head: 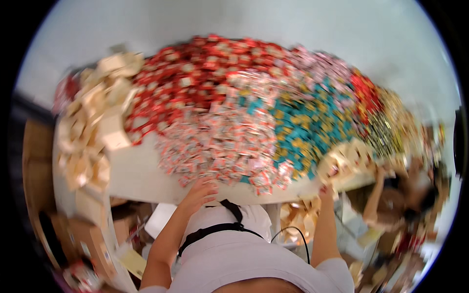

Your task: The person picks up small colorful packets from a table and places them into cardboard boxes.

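My left hand (200, 193) is at the table's near edge, fingers spread, beside the near end of a heap of small white-and-red packets (223, 143); I make out nothing held in it. Farther right, my right hand (326, 190) is raised just below a cream-coloured box or tray (342, 164); blur hides whether its fingers grip that piece. Between the two hands, a few white-and-red packets (263, 183) lie close to the edge. Teal-and-yellow packets (311, 128) are piled to the right of the white-and-red ones.
Red packets (190, 77) cover the table's back, with pink ones (322, 66) right of them. Open cream boxes (110, 121) are stacked at left. Below the edge are more cream pieces (298, 219). Another person (399, 197) works at right. Cardboard boxes (89, 241) stand lower left.
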`<state>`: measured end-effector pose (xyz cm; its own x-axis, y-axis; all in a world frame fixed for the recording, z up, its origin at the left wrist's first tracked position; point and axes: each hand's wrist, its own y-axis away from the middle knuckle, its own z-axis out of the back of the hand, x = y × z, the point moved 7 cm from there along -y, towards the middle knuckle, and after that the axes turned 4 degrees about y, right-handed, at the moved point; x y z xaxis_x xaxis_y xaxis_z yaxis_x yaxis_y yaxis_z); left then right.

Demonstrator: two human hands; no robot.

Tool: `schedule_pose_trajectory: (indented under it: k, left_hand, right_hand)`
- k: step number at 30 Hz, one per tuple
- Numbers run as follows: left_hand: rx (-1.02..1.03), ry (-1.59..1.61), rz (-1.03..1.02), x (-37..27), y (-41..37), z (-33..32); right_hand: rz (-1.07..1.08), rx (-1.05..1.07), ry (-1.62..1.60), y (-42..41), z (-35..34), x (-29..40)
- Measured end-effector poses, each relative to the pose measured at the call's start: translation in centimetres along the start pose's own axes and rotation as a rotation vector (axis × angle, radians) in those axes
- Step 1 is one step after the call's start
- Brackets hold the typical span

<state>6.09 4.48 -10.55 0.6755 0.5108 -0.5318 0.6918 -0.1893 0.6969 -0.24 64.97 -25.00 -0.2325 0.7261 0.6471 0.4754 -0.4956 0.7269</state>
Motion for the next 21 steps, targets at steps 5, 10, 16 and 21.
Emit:
schedule_pose_trajectory:
  k: [5, 10, 16, 21]
  left_hand:
    - [-0.155, 0.127, -0.051, -2.6, 3.8, 5.6]
    - [-0.552, 0.07, -0.311, -10.2, 7.6, 17.3]
    - [-1.401, -0.969, -0.272, -25.3, 8.5, 27.3]
    - [-1.358, -0.964, -0.066, -27.2, 4.3, 31.4]
  right_hand:
    - [0.162, 0.234, 0.076, -4.3, 2.1, 3.6]
    - [0.131, -0.237, -0.124, 2.1, 0.6, 0.0]
    - [0.09, -0.081, 0.117, 10.3, -2.3, -9.0]
    - [0.007, 0.02, 0.33, 21.0, -5.3, -14.6]
